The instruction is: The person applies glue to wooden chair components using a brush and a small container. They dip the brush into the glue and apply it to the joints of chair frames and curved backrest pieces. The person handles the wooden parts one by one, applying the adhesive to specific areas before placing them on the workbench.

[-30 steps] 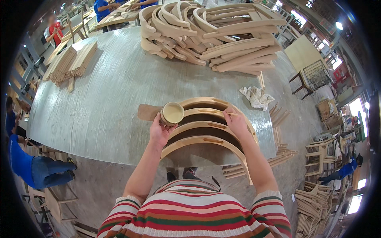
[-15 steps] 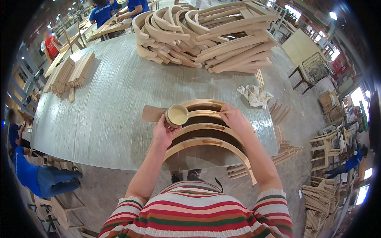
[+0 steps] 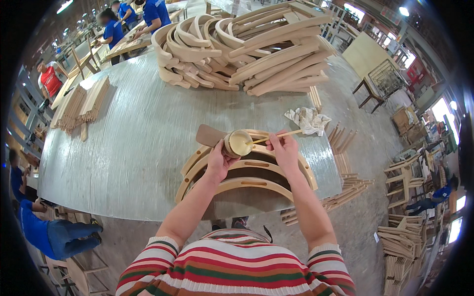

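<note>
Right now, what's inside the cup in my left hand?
The cup holds a pale, creamy substance; one end of the thin stick in your right hand reaches into it. The cup's bottom is covered, so depth can't be seen.

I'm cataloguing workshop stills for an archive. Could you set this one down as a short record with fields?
Left hand: holds a cup of cream-coloured liquid
Right hand: holds a thin stick, its tip at the cup's mouth
Below the hands: slotted, curved wooden pieces
Table: grey, shiny surface
Right of the hands: a crumpled white cloth on the table
Far side: a large wooden stack
Far left: bundled wooden strips
</note>
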Motion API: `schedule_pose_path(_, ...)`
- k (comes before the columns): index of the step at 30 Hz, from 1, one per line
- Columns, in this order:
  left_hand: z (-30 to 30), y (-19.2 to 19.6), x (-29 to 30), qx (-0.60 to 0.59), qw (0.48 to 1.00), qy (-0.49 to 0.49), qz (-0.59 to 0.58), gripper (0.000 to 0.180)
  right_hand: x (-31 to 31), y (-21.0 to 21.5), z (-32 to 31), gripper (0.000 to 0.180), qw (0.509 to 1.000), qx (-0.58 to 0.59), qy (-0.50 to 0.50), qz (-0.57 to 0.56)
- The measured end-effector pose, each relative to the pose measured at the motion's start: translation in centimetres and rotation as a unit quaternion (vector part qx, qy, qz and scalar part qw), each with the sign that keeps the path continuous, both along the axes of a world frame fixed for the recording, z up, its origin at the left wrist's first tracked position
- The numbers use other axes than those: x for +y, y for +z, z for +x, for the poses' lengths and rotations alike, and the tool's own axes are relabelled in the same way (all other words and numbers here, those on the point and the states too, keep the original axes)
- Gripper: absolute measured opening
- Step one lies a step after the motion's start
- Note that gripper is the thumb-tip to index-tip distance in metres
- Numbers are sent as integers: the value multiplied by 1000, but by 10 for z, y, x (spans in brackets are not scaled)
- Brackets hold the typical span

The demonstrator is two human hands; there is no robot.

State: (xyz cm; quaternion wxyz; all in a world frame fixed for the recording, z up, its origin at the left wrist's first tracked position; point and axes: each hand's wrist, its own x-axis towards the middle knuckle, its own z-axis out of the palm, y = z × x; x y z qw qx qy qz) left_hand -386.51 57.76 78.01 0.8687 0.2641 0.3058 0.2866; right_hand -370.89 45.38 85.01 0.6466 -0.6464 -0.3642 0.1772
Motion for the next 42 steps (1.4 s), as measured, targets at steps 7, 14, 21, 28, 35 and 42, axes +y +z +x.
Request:
schedule_pose_path(7,10,5,2,-9,1000,4,-26,35,-12,-20,24,8,928,350,38,121)
schedule_pose_path(14,32,6,13,-1,999,6,-38,37,-10,-33,30,2,886,432,11,170)
schedule_pose_path(21,58,0,16,-4,999,-33,-21,38,-1,-48,40,22,892,434,-84,93)
schedule_pose_path(28,66,0,18,3,998,-48,-36,40,-4,-54,55,19,898,414,-66,134)
schedule_pose_path(35,63,-4,25,39,998,-12,-43,39,4,-53,52,14,889,432,-44,143)
schedule_pose_path(42,24,-8,41,25,998,17,-49,39,8,-65,65,15,898,416,-94,111)
